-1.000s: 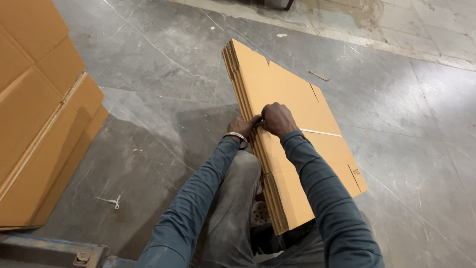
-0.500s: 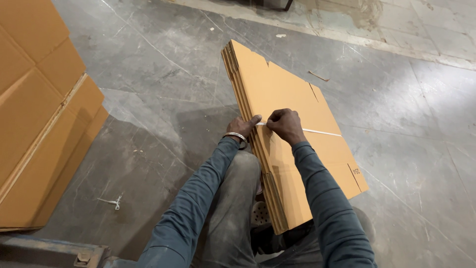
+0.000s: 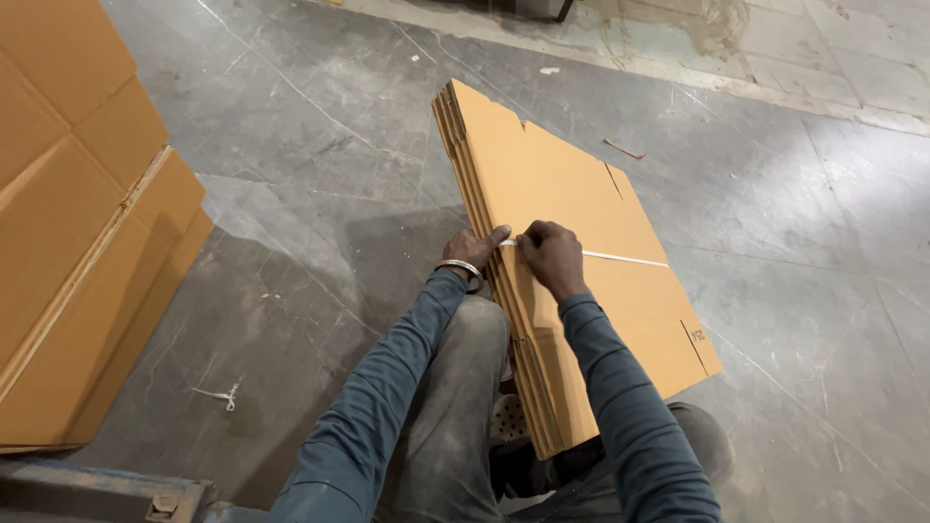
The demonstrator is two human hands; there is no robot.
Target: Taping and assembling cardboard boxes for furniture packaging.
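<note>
Both hands' grips, left hand (image 3: 477, 250) and right hand (image 3: 549, 257), pinch the white strap (image 3: 620, 258) across the flattened cartons (image 3: 567, 194).

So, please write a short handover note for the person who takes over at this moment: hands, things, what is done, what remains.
Left hand: at the bundle's left edge, fingers on the thin white strap.
Right hand: closed on the same strap, on top.
Bundle of flat brown cardboard sheets: leans on the person's knees, far end on the grey concrete floor.
Done: strap lies across the bundle.
Left: whether it is tied cannot be seen.
</note>
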